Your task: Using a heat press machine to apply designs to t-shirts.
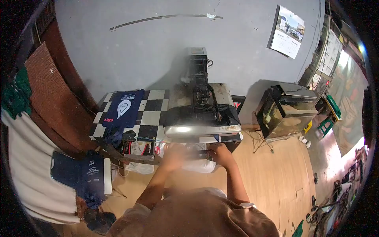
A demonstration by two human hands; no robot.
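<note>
My left hand (172,156) is at the table's front edge, blurred, so its grip is unclear. To the right, my right hand (220,153) has its fingers closed around the end of a dark strip (201,153), which spans the gap between my hands. Just above them is the silver front edge of a heat press (204,129), its black arm rising behind. A short navy strap (216,138) hangs below the press near my right hand. Left of the press, a navy fabric bag (123,108) with a white print lies flat on the checkered table (149,118).
Under the tabletop sit a printed box (137,148) and a white plastic bag (140,168). Navy fabric items (91,174) are stacked on a chair at left. A glass fish tank (291,118) stands on a wire stand at right. A calendar (287,32) hangs on the wall.
</note>
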